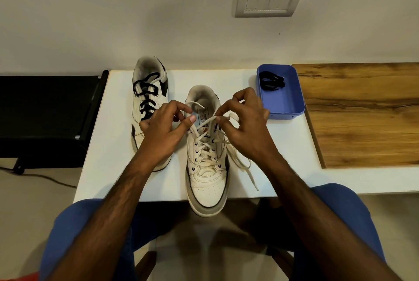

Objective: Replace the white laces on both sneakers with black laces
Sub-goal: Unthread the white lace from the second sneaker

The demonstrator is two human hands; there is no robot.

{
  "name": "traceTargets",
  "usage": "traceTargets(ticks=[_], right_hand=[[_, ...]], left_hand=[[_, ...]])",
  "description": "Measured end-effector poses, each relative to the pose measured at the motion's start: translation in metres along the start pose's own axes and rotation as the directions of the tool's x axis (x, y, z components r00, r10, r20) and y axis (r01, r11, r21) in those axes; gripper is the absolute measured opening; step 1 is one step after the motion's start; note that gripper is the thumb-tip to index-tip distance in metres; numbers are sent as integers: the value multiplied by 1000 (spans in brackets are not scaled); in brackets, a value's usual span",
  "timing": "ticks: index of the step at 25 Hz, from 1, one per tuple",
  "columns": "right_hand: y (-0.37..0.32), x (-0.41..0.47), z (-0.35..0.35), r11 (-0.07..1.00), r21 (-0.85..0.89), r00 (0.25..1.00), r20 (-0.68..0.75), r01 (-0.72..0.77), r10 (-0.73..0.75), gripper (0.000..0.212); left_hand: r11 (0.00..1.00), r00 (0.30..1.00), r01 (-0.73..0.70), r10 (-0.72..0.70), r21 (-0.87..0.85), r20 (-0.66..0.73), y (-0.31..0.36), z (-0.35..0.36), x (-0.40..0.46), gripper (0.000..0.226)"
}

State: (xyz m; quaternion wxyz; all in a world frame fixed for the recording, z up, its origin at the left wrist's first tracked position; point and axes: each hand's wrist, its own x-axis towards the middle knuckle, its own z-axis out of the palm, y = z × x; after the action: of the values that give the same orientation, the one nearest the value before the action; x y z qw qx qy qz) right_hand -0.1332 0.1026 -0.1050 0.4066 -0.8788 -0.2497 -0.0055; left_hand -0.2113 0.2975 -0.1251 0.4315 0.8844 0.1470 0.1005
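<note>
While hands (pixel 163 126) pinch, flat lace (pixel 204 144) (white)

A white table (pixel 118 167) set against the wall carries two sneakers: one with black laces (pixel 148 90) at the far left, one with white laces (pixel 207 167) in the middle, its toe overhanging the near edge. A blue plastic tray (pixel 283 101) holding a bundled black lace (pixel 271 82) sits far right, beside a wooden board (pixel 362 117).
</note>
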Motion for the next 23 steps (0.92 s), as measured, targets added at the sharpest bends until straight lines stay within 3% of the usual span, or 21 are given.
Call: traceTargets(ticks=[6,14,20,23], right_hand=[[-12,-7,30,942,-277,977,147,190,-154,14],[1,1,2,982,-153,994,-19,107,-111,10],[-11,-4,27,934,-300,978,134,194,-160,13],[-9,-4,29,947,-261,979,121,189,-162,7]], left_hand=[[1000,1000,2,-2,-15,5,-1,0,0,34],[1000,1000,-1,1,23,0,-1,0,1,29],[1000,1000,4,-4,17,-10,0,1,0,29],[1000,1000,6,-6,16,1,1,0,1,29]])
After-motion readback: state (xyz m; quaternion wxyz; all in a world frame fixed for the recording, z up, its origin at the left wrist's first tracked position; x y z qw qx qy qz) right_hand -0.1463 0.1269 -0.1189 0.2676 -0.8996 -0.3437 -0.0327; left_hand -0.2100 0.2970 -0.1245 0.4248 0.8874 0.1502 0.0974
